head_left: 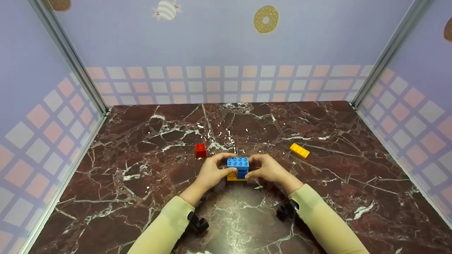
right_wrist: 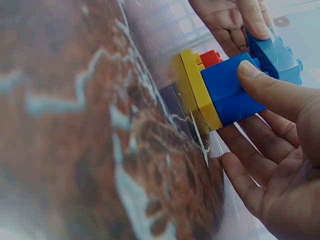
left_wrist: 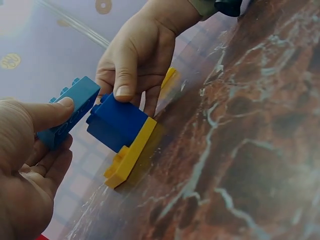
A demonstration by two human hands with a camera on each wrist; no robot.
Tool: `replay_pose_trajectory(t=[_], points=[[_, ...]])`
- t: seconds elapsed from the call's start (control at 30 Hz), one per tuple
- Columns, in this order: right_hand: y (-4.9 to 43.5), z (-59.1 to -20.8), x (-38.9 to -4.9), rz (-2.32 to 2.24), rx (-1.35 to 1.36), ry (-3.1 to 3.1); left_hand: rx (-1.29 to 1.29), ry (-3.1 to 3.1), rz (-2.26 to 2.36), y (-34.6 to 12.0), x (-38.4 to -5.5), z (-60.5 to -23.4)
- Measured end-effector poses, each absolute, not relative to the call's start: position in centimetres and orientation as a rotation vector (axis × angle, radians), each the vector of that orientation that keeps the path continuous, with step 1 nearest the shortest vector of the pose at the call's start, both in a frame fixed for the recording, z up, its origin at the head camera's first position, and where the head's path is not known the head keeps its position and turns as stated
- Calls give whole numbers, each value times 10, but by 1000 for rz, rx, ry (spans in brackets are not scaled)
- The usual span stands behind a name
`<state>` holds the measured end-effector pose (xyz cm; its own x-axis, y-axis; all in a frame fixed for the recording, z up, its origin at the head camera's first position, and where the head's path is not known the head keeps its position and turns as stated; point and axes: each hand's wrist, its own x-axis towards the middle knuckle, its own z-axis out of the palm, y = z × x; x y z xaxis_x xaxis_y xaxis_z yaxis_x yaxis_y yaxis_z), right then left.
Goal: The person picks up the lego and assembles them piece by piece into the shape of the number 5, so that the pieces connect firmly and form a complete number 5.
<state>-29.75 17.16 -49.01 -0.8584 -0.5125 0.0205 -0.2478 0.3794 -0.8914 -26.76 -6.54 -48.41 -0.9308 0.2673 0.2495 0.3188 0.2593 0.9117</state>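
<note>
In the head view my left hand (head_left: 212,173) pinches a light blue toy brick (head_left: 238,163), studs upward, between thumb and fingers. My right hand (head_left: 268,169) grips a dark blue brick (right_wrist: 225,92) with the thumb on its near side and fingers behind. That dark blue brick stands on one end of a flat yellow brick (left_wrist: 132,157), whose other studs show bare. The light blue brick (left_wrist: 72,112) is held tilted just above the dark blue one's studs, overhanging toward the bare yellow end. Both hands meet near the middle of the table.
A red brick (head_left: 201,150) stands beyond my left hand. Another flat yellow brick (head_left: 299,150) lies to the right, beyond my right hand. The dark red marbled tabletop (head_left: 148,197) is enclosed by patterned walls (head_left: 219,38) at the back and sides.
</note>
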Motion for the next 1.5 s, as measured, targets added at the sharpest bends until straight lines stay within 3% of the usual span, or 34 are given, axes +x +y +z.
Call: replay_pose_trajectory(t=[1.5], points=[[181,-481,-299,-1566,-740,2286,-689,-2481,-1622,-69,-266,-490]])
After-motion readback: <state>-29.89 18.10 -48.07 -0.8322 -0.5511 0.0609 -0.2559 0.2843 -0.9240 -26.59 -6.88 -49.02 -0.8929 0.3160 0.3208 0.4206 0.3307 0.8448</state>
